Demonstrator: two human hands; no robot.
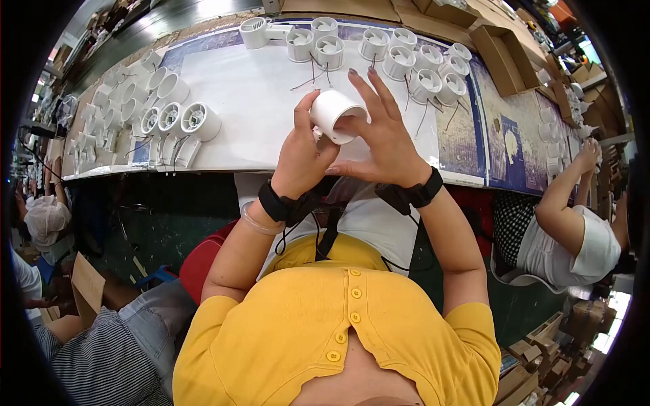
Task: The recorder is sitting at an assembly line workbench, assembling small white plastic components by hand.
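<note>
My left hand (302, 147) is closed round a white cylindrical fan housing (331, 110), held tilted above the near edge of the table. The round opening of the housing faces my right hand (386, 139). That hand is open, its fingers spread; one fingertip reaches into the opening, and the thumb stays apart below it. What the fingertip touches inside is hidden. Beyond my hands stand several white fan units (329, 49) with small blades inside and thin dark wires trailing out.
To the left, several white housings with handles (193, 120) lie in rows on the table (237, 135). An open cardboard box (504, 59) stands at the back right. One co-worker (569, 230) sits at the right; a person in a striped top (112, 352) is at the lower left.
</note>
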